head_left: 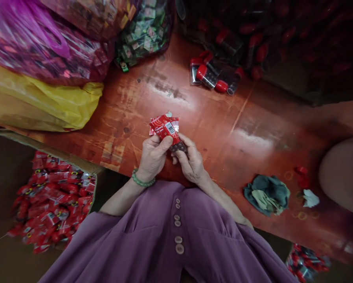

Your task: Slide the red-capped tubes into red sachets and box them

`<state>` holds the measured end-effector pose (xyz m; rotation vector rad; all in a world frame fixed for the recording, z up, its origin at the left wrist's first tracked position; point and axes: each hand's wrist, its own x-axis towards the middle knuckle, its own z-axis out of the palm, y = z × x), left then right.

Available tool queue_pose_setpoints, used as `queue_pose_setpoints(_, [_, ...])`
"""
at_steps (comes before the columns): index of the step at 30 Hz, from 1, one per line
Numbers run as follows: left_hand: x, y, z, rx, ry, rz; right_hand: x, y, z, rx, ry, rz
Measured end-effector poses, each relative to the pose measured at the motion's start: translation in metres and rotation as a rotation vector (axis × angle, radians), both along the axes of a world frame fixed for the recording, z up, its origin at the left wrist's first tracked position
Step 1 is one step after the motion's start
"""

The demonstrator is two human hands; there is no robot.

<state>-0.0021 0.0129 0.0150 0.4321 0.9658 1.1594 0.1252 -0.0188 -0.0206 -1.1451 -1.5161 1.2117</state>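
A red printed packet (162, 126) with a white barcode label is between my two hands above the table edge. My left hand (153, 157) wears a green bead bracelet and is closed on it, thumb on top. My right hand (192, 162) is closed round a small clear bottle (179, 146) with dark round pieces inside. The bottle meets the packet's lower end; I cannot tell whether it is partly inside. Just behind lies another red packet (176, 122), partly covered by the first.
Small red-capped bottles (206, 75) lie in a cluster at the back. Filled plastic bags (76, 59) and a yellow bag (61, 104) stand at left. Below left, a cardboard box (92, 173) holds red packets. A dark cloth (266, 194) lies at right.
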Motion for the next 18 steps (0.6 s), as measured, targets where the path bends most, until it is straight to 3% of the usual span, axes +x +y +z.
queue_pose_setpoints(11, [0.007,-0.013,0.001,-0.074,0.058,-0.081,-0.006,0.008,-0.004,-0.039,0.312,-0.112])
queue_pose_setpoints(14, [0.004,-0.015,0.004,-0.086,0.071,-0.090,-0.011,0.005,-0.005,-0.098,0.311,-0.123])
queue_pose_setpoints(18, [-0.009,-0.032,0.013,-0.054,0.157,0.010,-0.022,0.000,0.006,-0.162,0.209,-0.040])
